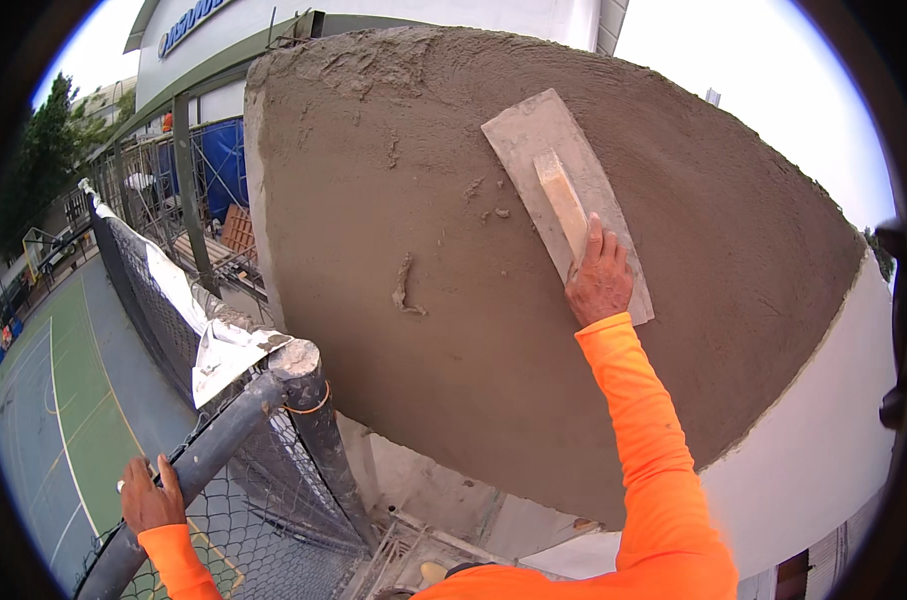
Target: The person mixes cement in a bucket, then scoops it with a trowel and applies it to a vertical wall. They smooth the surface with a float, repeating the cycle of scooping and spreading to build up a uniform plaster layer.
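My right hand [601, 270] grips the wooden handle [556, 190] of a rectangular float [513, 140], whose grey plate lies against a wall face of wet grey plaster [393, 380]. The float is tilted, its top leaning left. A few lumps and a raised smear [405, 283] of mortar mark the plaster left of it. At the lower left, my left hand [153, 495] holds the dark metal rail [213, 450] of a chain-link fence, its fingers curled over the top.
A fence post [298, 370] with white sheeting [218, 350] stands by the wall. Below left is a sports court [83, 380]. Scaffolding [153, 175], a blue tarp [223, 160] and a white building [203, 70] are behind. A pale wall [793, 430] borders the plaster at right.
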{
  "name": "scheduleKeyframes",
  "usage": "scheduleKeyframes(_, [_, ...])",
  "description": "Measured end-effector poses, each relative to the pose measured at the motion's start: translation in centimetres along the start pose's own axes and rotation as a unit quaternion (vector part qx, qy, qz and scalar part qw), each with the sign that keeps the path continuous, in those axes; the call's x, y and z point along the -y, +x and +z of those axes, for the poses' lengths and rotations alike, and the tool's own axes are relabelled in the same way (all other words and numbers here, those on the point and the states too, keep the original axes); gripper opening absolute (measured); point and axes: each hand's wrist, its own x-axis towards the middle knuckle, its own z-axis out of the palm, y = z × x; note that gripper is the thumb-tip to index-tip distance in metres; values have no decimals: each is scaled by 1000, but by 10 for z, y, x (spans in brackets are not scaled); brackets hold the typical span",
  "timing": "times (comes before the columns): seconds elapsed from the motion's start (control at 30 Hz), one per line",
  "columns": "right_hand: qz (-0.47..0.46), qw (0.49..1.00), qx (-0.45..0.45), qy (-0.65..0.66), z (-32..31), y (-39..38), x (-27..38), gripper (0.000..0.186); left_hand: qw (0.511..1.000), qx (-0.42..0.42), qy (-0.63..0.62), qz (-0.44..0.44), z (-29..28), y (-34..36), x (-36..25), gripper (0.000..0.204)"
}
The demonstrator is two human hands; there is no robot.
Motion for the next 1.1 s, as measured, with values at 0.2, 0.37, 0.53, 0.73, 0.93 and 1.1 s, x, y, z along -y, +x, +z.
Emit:
scheduleKeyframes(0.2, [31, 990, -133, 29, -9, 56, -8, 93, 1000, -7, 23, -7, -7, 3, -17, 25])
scheduleKeyframes(0.37, [40, 989, -132, 54, -2, 155, 73, 89, 1000, 2, 0, -14, -10, 4, -19, 25])
scheduleKeyframes(0.53, [4, 992, -111, 64, 7, 218, 156, 84, 1000, 9, -16, -12, -7, 5, -15, 28])
scheduleKeyframes(0.73, [-58, 997, -51, 21, 32, 246, 232, 80, 1000, -6, -15, -13, -2, 3, -12, 26])
scheduleKeyframes(0.93, [-169, 985, -48, 0, 72, 193, 254, 69, 999, -5, -33, 0, -6, 3, -8, 29])
scheduleKeyframes(1.1, [-248, 968, 37, -18, 80, 63, 191, 73, 1000, -8, -19, 9, -13, 4, -6, 29])
